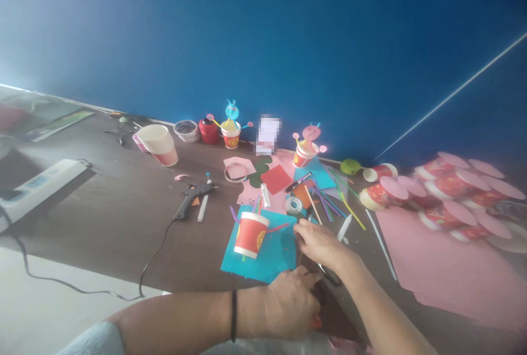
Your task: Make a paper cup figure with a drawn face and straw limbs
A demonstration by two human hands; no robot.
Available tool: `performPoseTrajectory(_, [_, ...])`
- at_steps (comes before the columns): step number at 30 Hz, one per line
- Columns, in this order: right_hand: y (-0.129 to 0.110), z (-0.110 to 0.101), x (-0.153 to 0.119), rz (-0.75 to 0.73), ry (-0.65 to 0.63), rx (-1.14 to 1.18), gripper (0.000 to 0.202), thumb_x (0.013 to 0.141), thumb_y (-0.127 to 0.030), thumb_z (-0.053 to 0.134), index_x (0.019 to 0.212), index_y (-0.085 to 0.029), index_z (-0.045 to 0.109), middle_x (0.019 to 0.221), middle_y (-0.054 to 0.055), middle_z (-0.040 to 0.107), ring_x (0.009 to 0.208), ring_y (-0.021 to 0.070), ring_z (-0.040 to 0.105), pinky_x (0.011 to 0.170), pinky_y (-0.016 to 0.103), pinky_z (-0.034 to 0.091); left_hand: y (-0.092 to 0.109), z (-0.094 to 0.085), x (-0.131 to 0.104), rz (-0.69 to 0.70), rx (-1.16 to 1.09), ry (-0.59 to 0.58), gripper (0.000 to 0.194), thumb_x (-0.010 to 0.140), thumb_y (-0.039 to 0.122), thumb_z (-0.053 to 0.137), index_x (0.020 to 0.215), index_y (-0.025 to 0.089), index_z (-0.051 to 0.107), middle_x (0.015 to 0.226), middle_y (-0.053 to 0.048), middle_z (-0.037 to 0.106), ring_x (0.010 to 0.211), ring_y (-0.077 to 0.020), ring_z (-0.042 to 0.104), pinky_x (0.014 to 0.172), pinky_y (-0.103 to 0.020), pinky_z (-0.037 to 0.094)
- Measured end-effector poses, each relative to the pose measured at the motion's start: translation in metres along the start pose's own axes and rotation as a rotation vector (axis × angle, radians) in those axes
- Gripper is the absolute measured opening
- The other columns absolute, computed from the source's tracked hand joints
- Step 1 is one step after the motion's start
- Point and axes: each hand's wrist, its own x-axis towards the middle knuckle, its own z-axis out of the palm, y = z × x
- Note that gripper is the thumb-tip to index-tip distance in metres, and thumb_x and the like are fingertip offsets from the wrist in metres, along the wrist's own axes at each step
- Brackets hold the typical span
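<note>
A blue wall [288,31] backs a dark desk [111,218] strewn with craft supplies. A large pink sheet [444,267] covers the desk's right side, with a heap of red cups [444,187] capped by pink discs lying just behind it. Nearer the middle, a blue sheet [272,256] lies flat under a red cup [250,234] that stands on it, tilted in this view, with coloured straws poking from its sides.

The person's left hand [290,303] sits at the blue sheet's near edge, fingers curled shut in a grip; what it holds is unclear, though a scrap of orange shows beneath it. A dark band circles that wrist. The right hand [321,242] rests at the sheet's right edge, its grip closed apparently on the dark handles of scissors [327,275] that show just below the wrist, between the two hands.

A black glue gun [191,197] lies to the left of the cup, its cord trailing off the desk's front edge. A white power strip [41,182] sits at far left. A stack of cups [158,144] lies on its side near the wall. Two finished cup figures [230,127] [307,149] stand by the wall. Loose straws [329,201] fan out beside a tape roll [293,204].
</note>
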Motion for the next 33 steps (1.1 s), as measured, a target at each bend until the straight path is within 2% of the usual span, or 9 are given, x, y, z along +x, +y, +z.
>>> performPoseTrajectory(5, [0.006, 0.002, -0.003, 0.071, 0.128, 0.126, 0.015, 0.071, -0.007, 0.048, 0.071, -0.021, 0.051, 0.077, -0.002, 0.054, 0.062, 0.0119, 0.051, 0.056, 0.025, 0.029, -0.003, 0.008, -0.002, -0.039, -0.101, 0.041, 0.021, 0.079, 0.036, 0.06, 0.078, 0.02, 0.073, 0.117, -0.008, 0.06, 0.096, -0.0235, 0.057, 0.075, -0.03, 0.046])
performPoseTrajectory(8, [0.01, -0.002, -0.015, 0.15, 0.235, 0.228, 0.01, 0.076, -0.012, 0.047, 0.072, -0.021, 0.047, 0.078, -0.001, 0.053, 0.069, 0.0136, 0.053, 0.062, 0.024, 0.035, -0.004, 0.005, -0.002, -0.118, -0.318, 0.116, 0.013, 0.075, 0.027, 0.062, 0.077, 0.02, 0.073, 0.118, -0.007, 0.061, 0.097, -0.0235, 0.058, 0.079, -0.031, 0.047])
performPoseTrajectory(11, [0.007, -0.013, -0.038, 0.207, 0.287, 0.373, 0.009, 0.084, -0.02, 0.041, 0.075, -0.022, 0.042, 0.069, -0.003, 0.049, 0.064, 0.0128, 0.053, 0.06, 0.022, 0.039, -0.006, -0.009, -0.001, -0.369, -0.701, 0.284, 0.016, 0.076, 0.02, 0.057, 0.077, 0.018, 0.072, 0.099, -0.006, 0.068, 0.088, -0.0193, 0.061, 0.078, -0.028, 0.047])
performPoseTrajectory(14, [-0.005, -0.024, -0.061, 0.237, 0.257, 0.743, 0.013, 0.086, -0.026, 0.042, 0.074, -0.022, 0.042, 0.061, -0.006, 0.044, 0.056, 0.0109, 0.046, 0.053, 0.021, 0.037, -0.01, -0.025, 0.002, -0.65, -1.142, 0.333, 0.023, 0.077, 0.029, 0.055, 0.077, 0.011, 0.069, 0.072, -0.006, 0.066, 0.066, -0.016, 0.059, 0.059, -0.025, 0.046])
performPoseTrajectory(17, [-0.02, -0.029, -0.071, 0.264, 0.194, 0.942, 0.013, 0.081, -0.026, 0.049, 0.069, -0.021, 0.045, 0.061, -0.006, 0.04, 0.057, 0.0104, 0.042, 0.054, 0.021, 0.035, -0.014, -0.035, 0.003, -0.729, -1.409, 0.375, 0.03, 0.073, 0.035, 0.062, 0.082, 0.007, 0.068, 0.071, -0.007, 0.066, 0.063, -0.0151, 0.059, 0.054, -0.023, 0.044])
performPoseTrajectory(22, [-0.032, -0.023, -0.068, 0.325, 0.193, 0.887, 0.008, 0.076, -0.024, 0.051, 0.069, -0.021, 0.049, 0.062, -0.005, 0.045, 0.06, 0.012, 0.045, 0.056, 0.022, 0.037, -0.013, -0.038, 0.0, -0.74, -1.486, 0.438, 0.033, 0.07, 0.036, 0.066, 0.083, 0.007, 0.067, 0.076, -0.009, 0.067, 0.068, -0.0155, 0.061, 0.059, -0.025, 0.047])
performPoseTrajectory(27, [-0.032, -0.021, -0.063, 0.328, 0.186, 0.743, 0.007, 0.077, -0.024, 0.049, 0.07, -0.022, 0.05, 0.064, -0.005, 0.048, 0.062, 0.0127, 0.048, 0.058, 0.022, 0.038, -0.014, -0.036, -0.001, -0.742, -1.468, 0.441, 0.032, 0.068, 0.037, 0.068, 0.078, 0.007, 0.067, 0.069, -0.007, 0.064, 0.063, -0.0131, 0.057, 0.058, -0.024, 0.045])
performPoseTrajectory(33, [-0.035, -0.021, -0.06, 0.323, 0.183, 0.72, 0.006, 0.076, -0.022, 0.049, 0.07, -0.022, 0.05, 0.064, -0.005, 0.051, 0.063, 0.0134, 0.051, 0.059, 0.023, 0.039, -0.012, -0.035, -0.001, -0.735, -1.462, 0.444, 0.034, 0.068, 0.041, 0.069, 0.075, 0.007, 0.066, 0.067, -0.006, 0.063, 0.061, -0.0126, 0.056, 0.057, -0.024, 0.044])
